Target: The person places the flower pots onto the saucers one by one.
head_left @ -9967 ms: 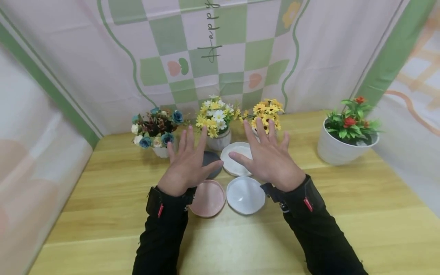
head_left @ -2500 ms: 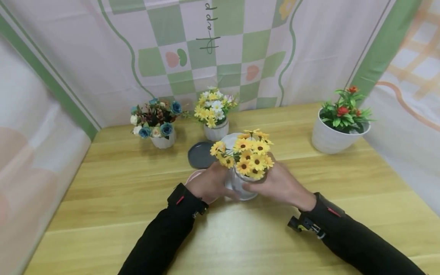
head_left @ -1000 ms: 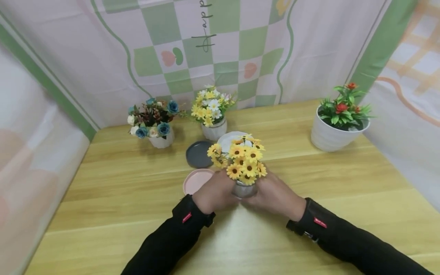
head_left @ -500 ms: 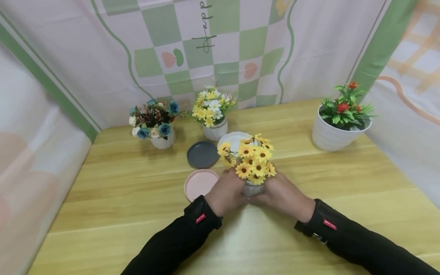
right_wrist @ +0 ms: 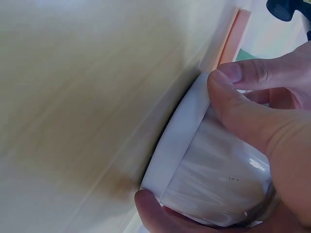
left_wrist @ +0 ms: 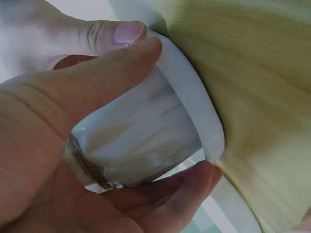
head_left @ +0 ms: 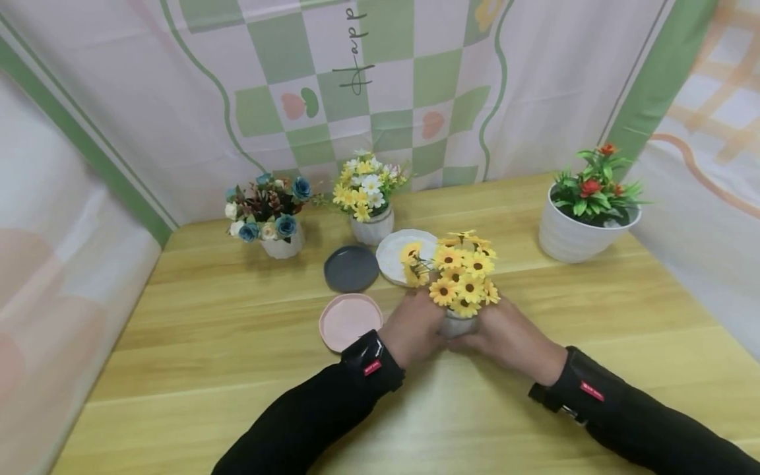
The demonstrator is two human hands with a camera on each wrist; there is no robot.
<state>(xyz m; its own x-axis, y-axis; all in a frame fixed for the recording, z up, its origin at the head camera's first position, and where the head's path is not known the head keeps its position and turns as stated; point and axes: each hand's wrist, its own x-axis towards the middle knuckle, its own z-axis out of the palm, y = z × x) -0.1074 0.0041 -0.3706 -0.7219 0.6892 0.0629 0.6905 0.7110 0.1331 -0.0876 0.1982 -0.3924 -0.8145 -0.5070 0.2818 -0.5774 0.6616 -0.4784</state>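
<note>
From my end, the glossy flowerpot [head_left: 459, 325] sits upright in a shallow white dish [left_wrist: 196, 104], between the 2 hands. I judge it light, hard, slippery and probably breakable, likely to slide in the dish; the safest hold is low, taking dish rim and pot wall together. The left hand [head_left: 412, 330] and right hand [head_left: 513, 333] do that, fingers curled round from opposite sides, thumbs almost meeting. I can't tell whether the dish touches the table [head_left: 178, 396]. Yellow flowers [head_left: 469, 280] rise above the grip. Left of it lies a pink plate [head_left: 351, 322]; ahead, a white plate [head_left: 388, 257], then a dark plate [head_left: 351, 269]. Beyond stand the daisy pot [head_left: 373, 229], the red-flowered pot [head_left: 576, 231] far right, and the blue-rose pot [head_left: 282, 247] farthest left.
</note>
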